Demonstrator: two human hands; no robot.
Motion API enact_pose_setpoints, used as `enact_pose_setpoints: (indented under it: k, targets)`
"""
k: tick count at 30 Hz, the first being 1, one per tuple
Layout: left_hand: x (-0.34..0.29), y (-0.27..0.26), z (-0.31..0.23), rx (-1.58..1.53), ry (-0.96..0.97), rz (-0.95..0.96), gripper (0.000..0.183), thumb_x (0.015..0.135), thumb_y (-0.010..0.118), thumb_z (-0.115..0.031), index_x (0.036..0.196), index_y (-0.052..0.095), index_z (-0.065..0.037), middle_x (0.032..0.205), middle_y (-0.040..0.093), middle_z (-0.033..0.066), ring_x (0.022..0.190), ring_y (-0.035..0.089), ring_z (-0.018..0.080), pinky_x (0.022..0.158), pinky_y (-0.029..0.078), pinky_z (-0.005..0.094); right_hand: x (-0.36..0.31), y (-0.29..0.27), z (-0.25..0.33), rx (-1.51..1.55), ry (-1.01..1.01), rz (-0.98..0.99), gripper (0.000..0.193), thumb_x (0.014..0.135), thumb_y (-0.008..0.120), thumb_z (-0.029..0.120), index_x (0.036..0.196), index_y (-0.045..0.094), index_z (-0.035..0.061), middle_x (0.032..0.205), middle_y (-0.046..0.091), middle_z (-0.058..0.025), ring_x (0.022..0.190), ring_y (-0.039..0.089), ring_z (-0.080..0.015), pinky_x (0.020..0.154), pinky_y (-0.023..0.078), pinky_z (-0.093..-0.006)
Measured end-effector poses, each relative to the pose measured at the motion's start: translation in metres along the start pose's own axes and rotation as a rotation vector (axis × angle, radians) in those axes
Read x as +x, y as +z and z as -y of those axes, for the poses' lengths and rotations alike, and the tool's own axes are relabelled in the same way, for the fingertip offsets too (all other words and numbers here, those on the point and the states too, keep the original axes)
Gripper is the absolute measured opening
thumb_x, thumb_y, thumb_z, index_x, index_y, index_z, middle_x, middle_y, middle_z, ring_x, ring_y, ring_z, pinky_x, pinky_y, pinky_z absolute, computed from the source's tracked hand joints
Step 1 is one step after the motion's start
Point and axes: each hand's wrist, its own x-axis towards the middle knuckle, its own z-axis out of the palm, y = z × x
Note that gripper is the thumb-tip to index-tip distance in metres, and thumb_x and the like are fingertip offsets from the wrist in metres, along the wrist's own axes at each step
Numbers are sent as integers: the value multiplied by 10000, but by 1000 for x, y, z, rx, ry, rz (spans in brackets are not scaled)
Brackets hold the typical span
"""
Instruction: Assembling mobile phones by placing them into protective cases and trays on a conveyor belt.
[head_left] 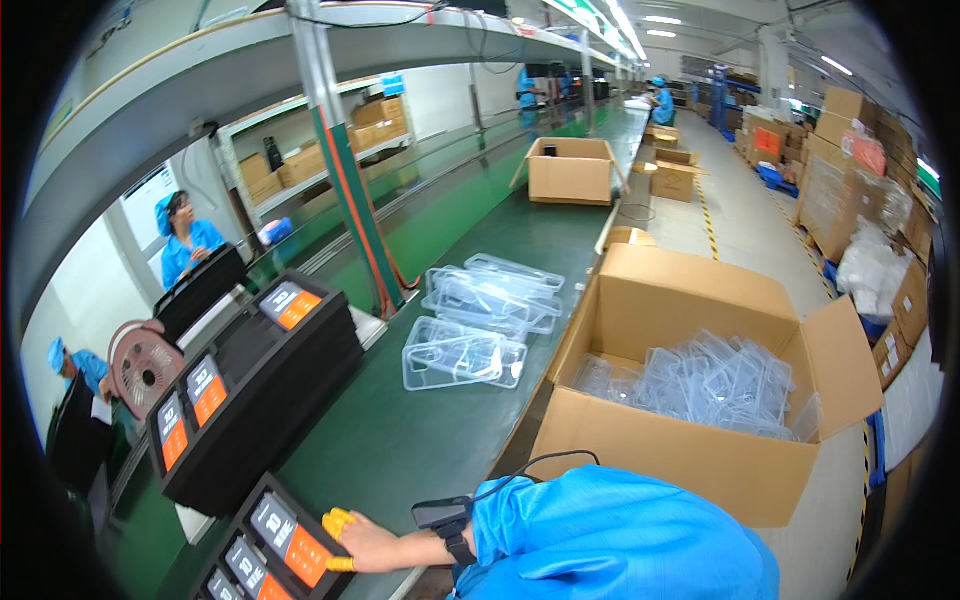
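Note:
My left hand (372,545), with yellow finger cots on the fingertips, reaches leftward from a blue sleeve and grips the right edge of a black foam tray (262,548) holding grey-and-orange flat packs. A black device is strapped to the wrist (445,517), with a cable running back over the sleeve. A taller stack of the same black trays (255,400) stands just beyond on the green conveyor belt (400,440). My right hand is out of the picture.
Clear plastic blister trays (475,335) lie in loose piles farther up the belt. An open cardboard box (690,460) full of clear trays stands at my right, another box (570,175) farther along. A green-and-red post (350,190) rises beside the belt. People in blue (185,245) work at left.

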Motion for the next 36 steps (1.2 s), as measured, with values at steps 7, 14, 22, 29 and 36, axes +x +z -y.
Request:
enact_pose_setpoints:
  k: [7,14,22,29,36]
  targets:
    - [-65,1,10,-321,-386,123,442,794,496,-448,885,586,-25,771,608,121,617,554,228,579,465,305,-5,-51,-38,512,330,-160,656,724,641,263,1217,357,-63,1232,409,-214,1159,384,-299,962,309,-345]
    - [-107,-6,-23,-604,50,163,378,799,509,-341,962,563,-5,869,598,99,757,565,202,681,459,299,-50,-156,-25,711,139,-325,532,792,581,126,1251,352,-19,1257,409,-105,1168,366,-182,974,272,-297]
    - [-49,79,-187,-701,468,382,286,790,554,-190,1022,555,-23,948,591,73,832,578,171,715,469,307,63,-280,-32,1024,-36,-610,469,775,563,51,1212,407,-14,1084,523,-88,969,494,-135,848,378,-241]
    - [96,212,-238,-597,446,621,275,786,542,-243,992,572,-63,953,593,58,817,579,202,721,469,330,195,-260,-154,523,92,-1015,285,687,624,83,958,594,4,914,621,-114,853,589,-197,747,461,-299]
    - [100,219,-224,-389,342,416,590,766,490,-370,1137,459,87,1069,538,208,942,528,282,821,412,346,201,-246,-153,467,251,-917,335,729,577,170,1020,562,4,1032,557,-194,976,526,-318,852,408,-345]
